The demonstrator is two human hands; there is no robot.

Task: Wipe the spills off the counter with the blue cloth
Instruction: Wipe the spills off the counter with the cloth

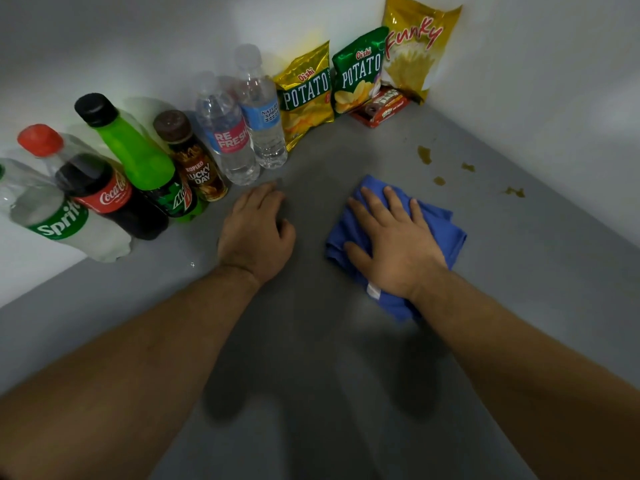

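A folded blue cloth (446,225) lies on the grey counter (311,341). My right hand (391,240) presses flat on top of it, fingers spread. Several yellow-brown spills (424,154) dot the counter beyond the cloth to the right, near the wall; the closest spot (439,181) sits just past the cloth's far edge. My left hand (258,230) rests on the bare counter to the left of the cloth, fingers curled loosely, holding nothing.
A row of bottles lines the left wall: Sprite (52,220), Coca-Cola (107,195), Mountain Dew (145,168), a coffee bottle (194,161), two water bottles (242,126). Chip bags (306,95) and a red packet (381,109) fill the far corner.
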